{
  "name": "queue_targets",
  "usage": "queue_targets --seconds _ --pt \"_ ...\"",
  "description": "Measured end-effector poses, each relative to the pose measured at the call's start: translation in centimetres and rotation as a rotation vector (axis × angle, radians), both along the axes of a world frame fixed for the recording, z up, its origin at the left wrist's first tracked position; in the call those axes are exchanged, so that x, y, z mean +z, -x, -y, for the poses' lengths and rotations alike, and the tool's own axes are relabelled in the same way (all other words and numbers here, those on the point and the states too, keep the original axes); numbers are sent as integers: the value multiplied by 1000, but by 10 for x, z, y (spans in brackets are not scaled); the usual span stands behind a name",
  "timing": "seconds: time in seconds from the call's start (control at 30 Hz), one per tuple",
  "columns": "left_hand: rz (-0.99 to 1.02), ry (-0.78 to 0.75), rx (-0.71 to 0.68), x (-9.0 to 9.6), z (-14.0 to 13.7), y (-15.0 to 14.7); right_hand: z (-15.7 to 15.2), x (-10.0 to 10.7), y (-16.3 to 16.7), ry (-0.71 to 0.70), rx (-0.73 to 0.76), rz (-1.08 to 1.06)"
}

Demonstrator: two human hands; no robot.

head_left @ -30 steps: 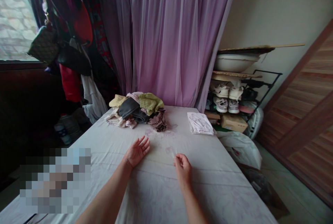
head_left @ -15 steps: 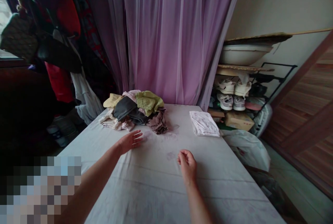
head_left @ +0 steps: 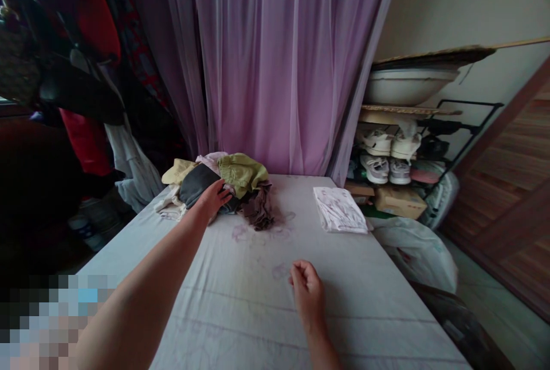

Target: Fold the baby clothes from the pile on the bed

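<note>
My left hand (head_left: 215, 197) reaches to the front of a heap of crumpled clothes, fingers apart, over a dark grey garment (head_left: 195, 184). Whether the fingertips touch the cloth I cannot tell. A yellow-green garment (head_left: 243, 173) with a gathered edge lies on top of the heap, just beyond those fingers. Brown ruffled cloth (head_left: 259, 209) hangs at the heap's right, and a pale yellow piece (head_left: 178, 171) sits at its left. My right hand (head_left: 308, 287) is curled closed low over the pale sheet (head_left: 240, 301), with nothing visible in it.
A folded white patterned cloth (head_left: 339, 209) lies near the right edge. Beyond that edge stand a rack with shoes (head_left: 387, 168), a white basin (head_left: 410, 86), a cardboard box (head_left: 400, 202) and a plastic bag (head_left: 416, 250). Purple curtains (head_left: 275, 72) hang behind; bags and clothes hang at left.
My left hand has moved forward from the bare sheet to the clothes heap. My right hand stays curled in nearly the same place. The view has shifted slightly.
</note>
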State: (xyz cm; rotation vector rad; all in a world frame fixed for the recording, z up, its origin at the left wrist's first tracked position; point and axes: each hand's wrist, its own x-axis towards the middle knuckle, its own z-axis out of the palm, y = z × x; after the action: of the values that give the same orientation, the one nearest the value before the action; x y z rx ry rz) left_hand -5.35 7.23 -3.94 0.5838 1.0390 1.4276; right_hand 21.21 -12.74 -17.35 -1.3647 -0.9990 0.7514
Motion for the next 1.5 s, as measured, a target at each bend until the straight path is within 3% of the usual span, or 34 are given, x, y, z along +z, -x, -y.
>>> queue_targets --seconds 0.33,0.73,0.9,1.0,1.07,1.17,1.33,1.43,1.5 --pt "41 11 -19 8 -15 -10 0 2 2 12 14 68" --pt "46 -57 -56 37 -10 -28 -3 -6 -2 5 25 68" --pt "88 -189 -124 76 18 -41 -4 -6 -2 5 40 33" --pt "137 -337 -319 100 52 -54 -4 -5 0 -10 23 -11" --pt "125 -350 -457 104 78 -65 -3 -3 1 -49 -5 -58" --pt "8 -271 -650 83 116 -86 -2 0 0 -132 -68 -159" --pt "-234 -115 -896 15 163 -113 3 7 -15 -161 -163 -262" --pt "-430 -107 -875 -10 165 -113 6 10 -22 -127 -215 -223" --pt "-602 -117 -740 -18 153 -107 7 10 -23 -132 -238 -157"
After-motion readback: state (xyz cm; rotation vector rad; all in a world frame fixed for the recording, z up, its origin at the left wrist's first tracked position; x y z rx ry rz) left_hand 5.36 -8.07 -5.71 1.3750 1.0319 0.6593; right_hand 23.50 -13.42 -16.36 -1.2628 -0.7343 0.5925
